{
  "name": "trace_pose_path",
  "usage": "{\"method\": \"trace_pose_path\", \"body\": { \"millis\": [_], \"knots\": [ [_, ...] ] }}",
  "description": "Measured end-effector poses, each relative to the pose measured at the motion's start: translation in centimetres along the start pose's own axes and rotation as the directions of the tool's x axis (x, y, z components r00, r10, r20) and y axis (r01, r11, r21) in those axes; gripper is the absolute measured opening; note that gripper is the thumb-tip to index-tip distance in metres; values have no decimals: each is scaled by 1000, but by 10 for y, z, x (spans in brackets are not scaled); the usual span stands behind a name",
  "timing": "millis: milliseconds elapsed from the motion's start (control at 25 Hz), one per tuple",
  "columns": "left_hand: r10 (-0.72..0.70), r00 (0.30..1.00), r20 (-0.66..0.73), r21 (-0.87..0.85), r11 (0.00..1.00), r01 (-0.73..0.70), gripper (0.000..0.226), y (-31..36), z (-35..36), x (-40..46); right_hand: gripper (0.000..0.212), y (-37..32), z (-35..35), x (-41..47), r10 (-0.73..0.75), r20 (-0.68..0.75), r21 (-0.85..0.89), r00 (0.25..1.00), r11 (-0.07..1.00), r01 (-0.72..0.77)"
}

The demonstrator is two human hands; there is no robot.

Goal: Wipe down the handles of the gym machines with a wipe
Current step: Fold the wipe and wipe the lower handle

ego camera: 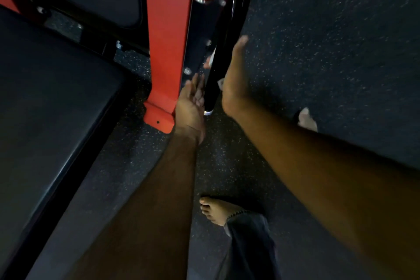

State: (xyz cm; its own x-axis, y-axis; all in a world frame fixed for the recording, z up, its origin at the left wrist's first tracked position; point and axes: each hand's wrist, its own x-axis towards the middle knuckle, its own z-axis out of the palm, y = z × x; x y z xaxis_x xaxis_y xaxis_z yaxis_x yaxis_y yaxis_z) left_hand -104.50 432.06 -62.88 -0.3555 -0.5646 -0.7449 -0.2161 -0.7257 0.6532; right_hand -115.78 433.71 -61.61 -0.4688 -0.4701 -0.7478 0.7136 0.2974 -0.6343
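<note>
- The right hand (pixel 234 79) lies along the right side of the black handle (pixel 216 63), thumb stretched straight up beside it; the fingers go round behind the bar, so whether they clamp it cannot be told for sure.
- A scrap of white wipe (pixel 221 83) shows between that hand and the handle, and another pale bit peeks out on the bar's left side higher up; it seems pressed against the bar.
- The left hand (pixel 192 103) is open, palm up, fingers relaxed and touching the handle's lower left side near its silver end cap.
- Just left of the handle stands the red machine post (pixel 167 41), its foot on the speckled dark floor (pixel 318 52).
- A black padded seat (pixel 50 102) fills the left side.
- A bare foot (pixel 216 210) with a dark trouser hem is below.
</note>
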Motion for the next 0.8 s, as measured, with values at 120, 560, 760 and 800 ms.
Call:
{"method": "trace_pose_path", "body": {
  "millis": [120, 560, 760, 800],
  "knots": [
    [-37, 999, -20, 224, 974, 40, 71, -16, -4, -6, 97, 67, 2, -12, 174, 21, 29, 985, 984, -175],
    [-166, 986, -31, 342, 925, 166, 98, -4, 1, -14, 91, -70, -13, 10, -161, 74, 80, 984, 985, 155],
    [-179, 982, -53, 357, 915, 186, 98, -1, -4, -9, 90, 47, -4, -13, 298, 61, 68, 953, 951, -302],
    [-196, 980, -39, 360, 912, 197, 91, 0, -5, -7, 98, 42, -7, -10, 348, 89, 89, 933, 930, -356]
  ]
}}
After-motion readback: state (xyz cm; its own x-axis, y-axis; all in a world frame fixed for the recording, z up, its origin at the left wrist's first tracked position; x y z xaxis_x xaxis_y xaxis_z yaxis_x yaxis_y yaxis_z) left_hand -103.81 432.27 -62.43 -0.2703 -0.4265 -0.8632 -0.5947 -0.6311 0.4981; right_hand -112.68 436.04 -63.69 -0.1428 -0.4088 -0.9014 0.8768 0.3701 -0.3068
